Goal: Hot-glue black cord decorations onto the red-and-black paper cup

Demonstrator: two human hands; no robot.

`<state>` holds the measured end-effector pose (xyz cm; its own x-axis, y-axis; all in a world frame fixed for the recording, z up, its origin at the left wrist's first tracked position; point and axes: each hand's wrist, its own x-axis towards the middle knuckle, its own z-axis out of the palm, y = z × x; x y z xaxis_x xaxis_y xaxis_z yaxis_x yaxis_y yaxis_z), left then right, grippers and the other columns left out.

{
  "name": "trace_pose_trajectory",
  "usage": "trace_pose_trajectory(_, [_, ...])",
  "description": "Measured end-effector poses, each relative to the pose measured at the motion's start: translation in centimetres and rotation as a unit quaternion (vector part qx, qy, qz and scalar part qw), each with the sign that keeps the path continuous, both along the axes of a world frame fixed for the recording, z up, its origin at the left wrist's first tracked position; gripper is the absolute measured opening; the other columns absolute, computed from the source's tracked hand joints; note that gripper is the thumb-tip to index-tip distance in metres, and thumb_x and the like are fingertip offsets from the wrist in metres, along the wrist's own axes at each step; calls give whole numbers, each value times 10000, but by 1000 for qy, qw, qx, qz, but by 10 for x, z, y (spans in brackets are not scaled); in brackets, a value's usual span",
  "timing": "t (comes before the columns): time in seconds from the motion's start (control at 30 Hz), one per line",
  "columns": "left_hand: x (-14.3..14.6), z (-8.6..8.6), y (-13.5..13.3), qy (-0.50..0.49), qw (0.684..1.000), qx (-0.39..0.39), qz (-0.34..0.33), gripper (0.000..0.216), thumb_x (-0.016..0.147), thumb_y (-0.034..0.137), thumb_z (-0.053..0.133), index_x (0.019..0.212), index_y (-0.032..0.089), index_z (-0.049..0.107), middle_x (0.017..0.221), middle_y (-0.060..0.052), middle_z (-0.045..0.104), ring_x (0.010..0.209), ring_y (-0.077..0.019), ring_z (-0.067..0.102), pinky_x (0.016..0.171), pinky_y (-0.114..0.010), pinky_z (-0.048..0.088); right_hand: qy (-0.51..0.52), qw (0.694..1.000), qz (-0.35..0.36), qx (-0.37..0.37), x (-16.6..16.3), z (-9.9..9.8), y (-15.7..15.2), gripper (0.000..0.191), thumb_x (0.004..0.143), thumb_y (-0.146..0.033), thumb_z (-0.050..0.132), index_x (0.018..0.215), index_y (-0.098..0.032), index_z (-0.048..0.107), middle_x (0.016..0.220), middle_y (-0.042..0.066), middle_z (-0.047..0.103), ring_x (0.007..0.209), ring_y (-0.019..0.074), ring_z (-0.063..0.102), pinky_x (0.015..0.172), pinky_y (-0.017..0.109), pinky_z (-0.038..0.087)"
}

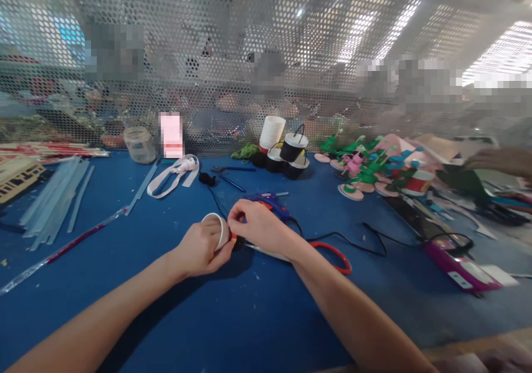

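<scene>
My left hand (203, 248) grips a small cup with a white rim (216, 223), tipped on its side just above the blue table (249, 317). My right hand (260, 229) pinches at the rim of the same cup, fingers pressed together where a small red and black part (235, 241) shows between the two hands. A blue glue gun (270, 202) lies right behind my right hand, its black cord (357, 240) trailing to the right. A red band (334, 254) curves on the table beside my right forearm.
Clear glue sticks (54, 201) lie at the left, a white ribbon (174, 176) and a plastic jar (139, 144) behind. A stack of white cups (272, 132) and black cups (293, 151) stand at the back, green and pink craft pieces (366, 168) at the right. Another person's hand (499, 159) reaches in at far right. A perforated metal screen (249, 57) closes the back.
</scene>
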<state>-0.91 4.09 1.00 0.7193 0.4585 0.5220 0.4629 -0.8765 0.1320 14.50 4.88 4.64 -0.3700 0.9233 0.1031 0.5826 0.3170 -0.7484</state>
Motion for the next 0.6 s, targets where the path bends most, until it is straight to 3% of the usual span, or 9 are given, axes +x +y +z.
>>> trace_pose_trajectory(0.13, [-2,1,0,-31,994,-100,26,289,785,209,363,523,149,469,515,-17,498,488,-95,394,486,-225,318,127,990,-14,-66,2,-1,2,57,680,-140,465,640,-158,501,623,0,577,560,93,505,538,225,398])
trace_pose_trajectory(0.33, [0,6,-3,-78,966,-246,14,268,787,226,363,561,141,478,525,11,463,493,-74,383,487,-203,293,271,947,14,-171,4,0,3,87,656,-120,529,721,-171,502,613,-29,598,542,75,523,523,205,412])
trace_pose_trajectory(0.43, [1,8,-4,-121,913,-386,45,305,777,303,375,527,142,442,490,34,397,460,-61,333,451,-194,262,297,940,35,-166,6,2,3,135,654,-154,577,786,-174,566,660,-31,608,614,75,551,598,212,434])
trace_pose_trajectory(0.6, [3,9,2,-237,775,-577,105,296,692,385,452,530,137,450,442,60,341,407,-42,262,403,-185,195,317,942,0,-110,12,5,4,122,624,-197,636,744,-186,616,683,-32,609,623,77,549,636,233,442])
